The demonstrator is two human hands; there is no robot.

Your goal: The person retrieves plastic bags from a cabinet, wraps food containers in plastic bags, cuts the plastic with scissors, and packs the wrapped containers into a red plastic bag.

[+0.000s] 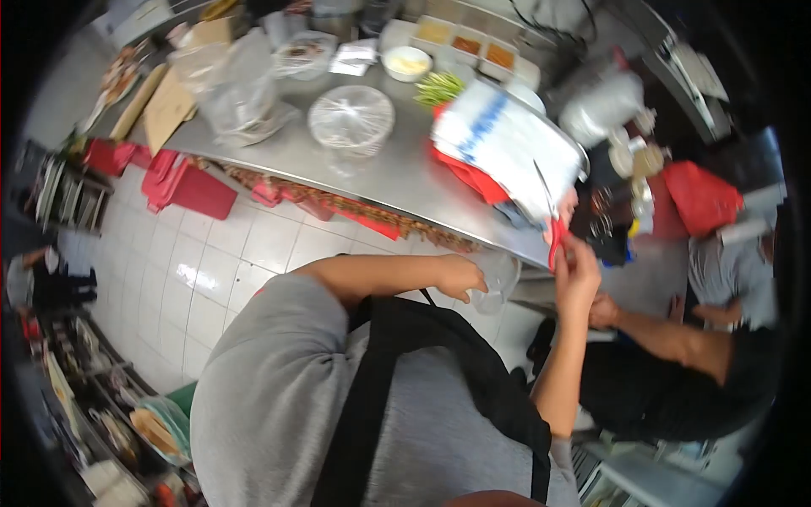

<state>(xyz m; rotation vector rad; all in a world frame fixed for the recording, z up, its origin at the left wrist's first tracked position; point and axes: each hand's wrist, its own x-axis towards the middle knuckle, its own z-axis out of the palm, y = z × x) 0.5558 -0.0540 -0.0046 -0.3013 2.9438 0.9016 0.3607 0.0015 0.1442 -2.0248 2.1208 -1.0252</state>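
Observation:
My right hand (579, 269) is closed around the red handles of a pair of scissors (556, 240). The blades point away from me, over a white cloth or bag with blue print (498, 139) at the table's edge. In my left hand (460, 276) is the rim of a clear plastic container (500, 286), held in front of my apron below the table edge. Its contents cannot be made out. Under the white sheet, something red (469, 177) sticks out.
The steel table (405, 182) bears a plastic-covered bowl (351, 120), plastic bags (236, 89), a white bowl (407, 63), green stalks (439, 88) and ingredient tubs (467, 46). A co-worker's arm (667, 338) is close on my right. Red bins (190, 184) stand below the table.

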